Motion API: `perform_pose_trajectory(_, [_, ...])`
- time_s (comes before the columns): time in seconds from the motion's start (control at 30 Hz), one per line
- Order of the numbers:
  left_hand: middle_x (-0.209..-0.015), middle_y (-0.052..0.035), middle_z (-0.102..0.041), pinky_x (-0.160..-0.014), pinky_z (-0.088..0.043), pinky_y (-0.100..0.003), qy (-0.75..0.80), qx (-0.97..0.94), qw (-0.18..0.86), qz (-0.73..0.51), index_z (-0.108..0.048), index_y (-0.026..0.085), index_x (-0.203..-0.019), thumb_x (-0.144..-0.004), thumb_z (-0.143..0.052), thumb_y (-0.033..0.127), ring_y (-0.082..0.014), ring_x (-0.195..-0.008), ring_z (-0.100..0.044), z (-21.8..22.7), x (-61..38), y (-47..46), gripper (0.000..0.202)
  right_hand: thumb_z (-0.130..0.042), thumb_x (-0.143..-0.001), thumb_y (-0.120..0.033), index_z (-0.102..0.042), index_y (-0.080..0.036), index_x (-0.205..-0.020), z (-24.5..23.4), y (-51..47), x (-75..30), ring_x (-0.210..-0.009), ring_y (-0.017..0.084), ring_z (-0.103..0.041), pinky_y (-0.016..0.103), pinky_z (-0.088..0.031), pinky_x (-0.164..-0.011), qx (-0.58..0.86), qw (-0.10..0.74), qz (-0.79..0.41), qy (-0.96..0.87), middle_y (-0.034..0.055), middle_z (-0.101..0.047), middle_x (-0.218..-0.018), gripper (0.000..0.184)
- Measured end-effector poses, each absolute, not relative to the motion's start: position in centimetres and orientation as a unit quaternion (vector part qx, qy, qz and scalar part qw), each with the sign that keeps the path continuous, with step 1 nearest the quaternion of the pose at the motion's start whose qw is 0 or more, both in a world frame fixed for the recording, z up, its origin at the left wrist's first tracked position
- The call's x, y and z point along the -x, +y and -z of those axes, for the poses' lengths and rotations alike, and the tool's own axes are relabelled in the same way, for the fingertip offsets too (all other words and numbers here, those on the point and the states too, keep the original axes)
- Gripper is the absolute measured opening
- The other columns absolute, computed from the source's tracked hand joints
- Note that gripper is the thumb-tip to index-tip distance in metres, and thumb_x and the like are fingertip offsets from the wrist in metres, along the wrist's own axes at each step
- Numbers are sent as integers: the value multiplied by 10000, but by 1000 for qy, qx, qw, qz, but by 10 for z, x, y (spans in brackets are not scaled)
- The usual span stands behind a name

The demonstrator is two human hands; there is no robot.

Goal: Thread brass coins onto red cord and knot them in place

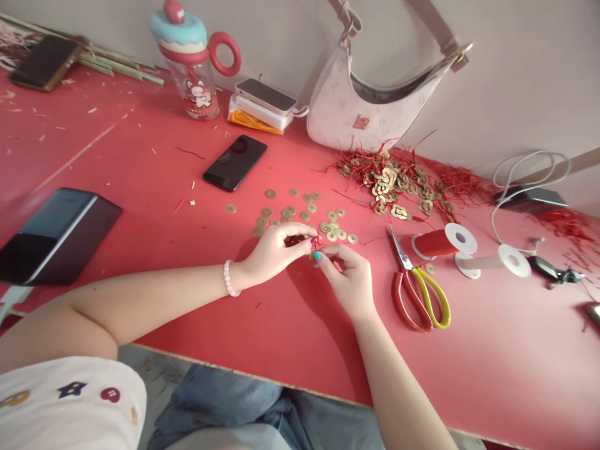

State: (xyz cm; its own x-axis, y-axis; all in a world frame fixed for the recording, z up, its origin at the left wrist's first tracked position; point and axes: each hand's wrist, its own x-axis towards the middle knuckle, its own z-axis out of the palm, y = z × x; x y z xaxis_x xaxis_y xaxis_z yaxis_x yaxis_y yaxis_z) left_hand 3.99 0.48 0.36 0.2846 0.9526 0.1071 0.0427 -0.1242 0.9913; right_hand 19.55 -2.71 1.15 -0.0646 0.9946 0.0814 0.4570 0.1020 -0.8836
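Observation:
My left hand (276,250) and my right hand (347,278) meet over the red table (290,325), fingertips pinched together on a small brass coin with red thread (313,247). A pink bead bracelet (229,278) circles my left wrist. Just beyond my fingers lie several loose brass coins (300,215). A pile of coins tied with red thread (398,181) lies further back on the right.
Scissors with red and yellow handles (419,290), a red thread spool (440,242) and an empty white spool (490,260) lie to the right. A black phone (235,162), a dark box (56,234), a cartoon bottle (192,62), a white handbag (370,100) and a cable (520,181) sit around.

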Motion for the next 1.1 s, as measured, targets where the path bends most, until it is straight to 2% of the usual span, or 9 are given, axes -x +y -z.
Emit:
perform_pose_trajectory(0.2, [-923, -69, -681, -756, -516, -280, 405, -634, 493, -438, -655, 148, -863, -783, -571, 209, -157, -861, -623, -4, -40, 5, 131, -618, -755, -282, -571, -207, -851, -8, -27, -195, -616, 128, -616, 271, -489, -626, 556, 436, -409, -577, -10, -648, -653, 130])
perform_pose_trajectory(0.37, [-923, -68, -682, -740, -511, -282, 396, -647, 488, -432, -659, 149, -855, -776, -566, 172, -155, -842, -623, -3, -40, 4, 124, -610, -758, -229, -514, -244, -1064, -8, -27, -195, -643, 120, -612, 300, -497, -716, 534, 441, -421, -586, -42, -637, -649, 322])
perform_pose_trajectory(0.43, [-901, -64, -682, -722, -510, -286, 394, -658, 483, -423, -664, 154, -862, -773, -573, 172, -155, -816, -621, -3, -40, 4, 128, -613, -757, -248, -550, -233, -1044, -8, -28, -196, -651, 123, -609, 298, -499, -701, 532, 434, -416, -596, -30, -636, -663, 294])
perform_pose_trajectory(0.57, [-858, -54, -676, -664, -500, -268, 397, -674, 478, -400, -670, 166, -889, -784, -568, 182, -142, -745, -608, -6, -40, 4, 148, -604, -774, -288, -629, -205, -875, -10, -27, -198, -602, 111, -590, 269, -498, -601, 520, 456, -434, -577, -3, -637, -691, 133])
perform_pose_trajectory(0.73, [-851, -49, -685, -663, -489, -249, 380, -693, 480, -381, -678, 165, -865, -794, -548, 162, -138, -748, -611, -10, -40, 3, 148, -593, -788, -316, -620, -195, -799, -11, -24, -201, -551, 102, -548, 260, -482, -570, 508, 538, -463, -488, -18, -571, -574, 125])
perform_pose_trajectory(0.83, [-846, -47, -688, -626, -481, -236, 368, -701, 489, -365, -682, 167, -855, -803, -541, 181, -129, -708, -610, -10, -40, 2, 151, -570, -800, -313, -593, -215, -827, -10, -20, -205, -636, 107, -586, 259, -497, -624, 479, 586, -487, -435, -4, -607, -666, 105])
perform_pose_trajectory(0.93, [-867, -51, -694, -644, -485, -234, 355, -707, 497, -357, -678, 164, -848, -794, -549, 183, -136, -739, -621, -8, -40, 1, 140, -527, -827, -285, -582, -243, -872, -11, -17, -208, -786, 115, -624, 262, -506, -701, 465, 615, -495, -401, 11, -651, -842, 82])
perform_pose_trajectory(1.1, [-936, -65, -685, -637, -477, -226, 326, -723, 511, -331, -662, 153, -881, -793, -544, 173, -133, -763, -617, -8, -38, -1, 149, -497, -850, -271, -585, -255, -921, -11, -16, -208, -1007, 150, -613, 326, -493, -852, 463, 629, -476, -404, 23, -656, -1023, 114])
